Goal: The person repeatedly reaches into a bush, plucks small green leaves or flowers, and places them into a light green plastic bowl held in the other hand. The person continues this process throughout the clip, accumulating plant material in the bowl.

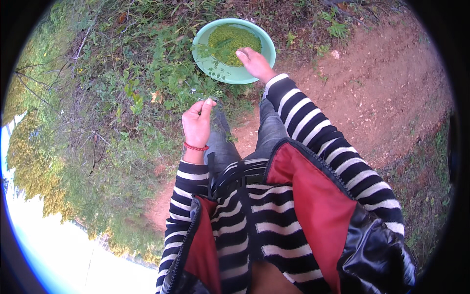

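My left hand (196, 123), with a red beaded bracelet (196, 147) at its wrist, is in front of my left leg. Its thumb and forefinger pinch a thin green plant stem (219, 96), and fine leafy bits hang nearby over the jeans. Over the near right side of a pale green plastic basin (271, 55) is my right hand (255, 64), its fingers drawn together; whether they hold anything is hidden. Inside the basin lies a heap of small green berries or buds (235, 42). Leafy sprigs (213, 55) cross the basin's left side.
Low weeds and shrubs (147, 73) crowd the left, with bare twigs (86, 40) among them. Reddish bare soil (367, 92) slopes along the right. My jeans-clad legs (270, 128) stand just before the basin. My open jacket (323, 205) has a red lining.
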### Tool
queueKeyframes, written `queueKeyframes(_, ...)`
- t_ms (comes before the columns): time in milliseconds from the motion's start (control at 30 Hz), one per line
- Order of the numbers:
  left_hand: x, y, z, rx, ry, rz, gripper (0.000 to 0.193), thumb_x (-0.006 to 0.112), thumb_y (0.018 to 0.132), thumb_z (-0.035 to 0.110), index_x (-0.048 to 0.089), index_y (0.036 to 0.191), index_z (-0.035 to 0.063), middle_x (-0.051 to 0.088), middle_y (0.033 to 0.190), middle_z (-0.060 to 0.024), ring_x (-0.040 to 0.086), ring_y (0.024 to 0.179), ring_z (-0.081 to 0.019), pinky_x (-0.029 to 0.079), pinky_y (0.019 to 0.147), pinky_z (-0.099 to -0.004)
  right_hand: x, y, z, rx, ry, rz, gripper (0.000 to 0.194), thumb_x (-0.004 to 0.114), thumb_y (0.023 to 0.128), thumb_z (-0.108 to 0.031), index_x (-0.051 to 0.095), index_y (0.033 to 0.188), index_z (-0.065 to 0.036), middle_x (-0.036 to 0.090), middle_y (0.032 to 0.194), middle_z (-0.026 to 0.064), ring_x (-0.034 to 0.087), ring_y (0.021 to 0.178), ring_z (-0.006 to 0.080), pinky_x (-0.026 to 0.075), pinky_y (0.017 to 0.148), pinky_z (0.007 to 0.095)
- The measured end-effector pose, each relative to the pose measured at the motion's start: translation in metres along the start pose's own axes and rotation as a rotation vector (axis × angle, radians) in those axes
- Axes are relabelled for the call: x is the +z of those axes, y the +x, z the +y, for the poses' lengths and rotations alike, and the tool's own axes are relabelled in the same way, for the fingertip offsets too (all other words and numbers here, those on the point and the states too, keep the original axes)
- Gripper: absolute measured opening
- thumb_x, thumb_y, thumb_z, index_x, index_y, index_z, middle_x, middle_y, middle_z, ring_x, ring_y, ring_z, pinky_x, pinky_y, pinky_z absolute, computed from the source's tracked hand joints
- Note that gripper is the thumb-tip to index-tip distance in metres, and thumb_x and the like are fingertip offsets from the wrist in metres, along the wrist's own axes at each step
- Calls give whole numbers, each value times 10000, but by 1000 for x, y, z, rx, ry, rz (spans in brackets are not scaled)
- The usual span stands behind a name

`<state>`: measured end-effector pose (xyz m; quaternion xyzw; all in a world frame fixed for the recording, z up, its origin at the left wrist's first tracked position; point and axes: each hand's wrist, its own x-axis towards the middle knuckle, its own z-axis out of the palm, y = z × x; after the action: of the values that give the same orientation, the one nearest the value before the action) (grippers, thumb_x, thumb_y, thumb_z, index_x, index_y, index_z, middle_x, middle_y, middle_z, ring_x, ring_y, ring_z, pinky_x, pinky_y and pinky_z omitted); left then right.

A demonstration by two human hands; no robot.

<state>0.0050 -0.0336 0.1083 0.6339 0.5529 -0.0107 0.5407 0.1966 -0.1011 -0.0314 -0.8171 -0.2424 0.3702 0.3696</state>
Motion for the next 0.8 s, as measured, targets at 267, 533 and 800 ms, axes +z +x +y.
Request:
queueKeyframes(267, 4, 3, -4, 164, -38, 56, 191, 604, 843, 150, 659, 917, -16, 638, 787, -16, 504, 695, -45, 415, 637, -202, -21, -60, -62, 32, 555, -449, 290, 615, 821, -264, 625, 947, -3, 627, 753, 26, 551, 626, 67, 454, 583, 220)
queueKeyframes(533, -1, 2, -1, 143, -64, 31, 180, 598, 846, 143, 663, 911, -12, 577, 711, 40, 436, 621, -26, 360, 555, -187, -19, -64, -78, 115, 686, -612, 142, 590, 838, -109, 621, 894, 17, 615, 732, 23, 572, 600, 68, 486, 552, 199)
queueKeyframes(800, -8, 3, 3, 52, -2, -33, 168, 605, 836, 149, 675, 864, -1, 591, 681, 11, 448, 604, -30, 367, 554, -200, -11, -66, -69, 151, 697, -685, 109, 607, 803, -74, 597, 833, 30, 615, 711, 49, 602, 605, 101, 517, 560, 222)
